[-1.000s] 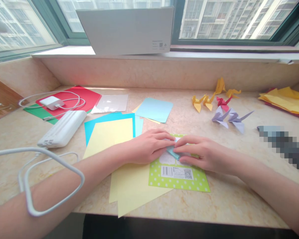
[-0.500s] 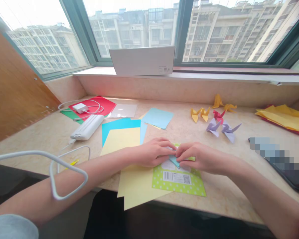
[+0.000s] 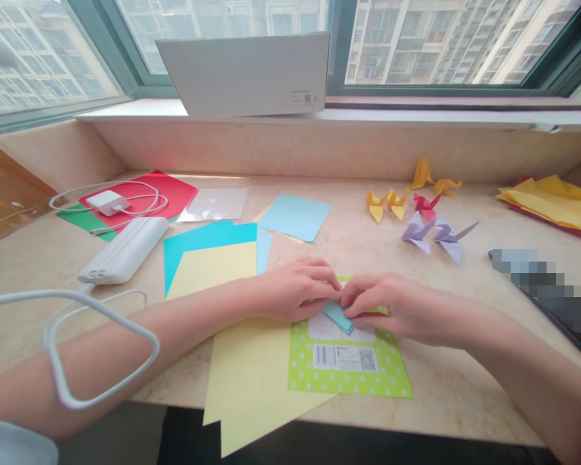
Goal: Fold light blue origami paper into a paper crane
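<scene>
Both hands meet over a green dotted packet [image 3: 348,371] on the bench [image 3: 445,387]. The left hand [image 3: 295,290] and right hand [image 3: 392,307] pinch a small folded blue paper [image 3: 337,315] between their fingers [image 3: 356,298]. Yellow sheets [image 3: 252,368] lie under the packet; paper cranes [image 3: 419,213] sit well apart, nearer the window.

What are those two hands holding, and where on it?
Both the left hand and right hand pinch a small folded blue paper by its upper edge.
</scene>
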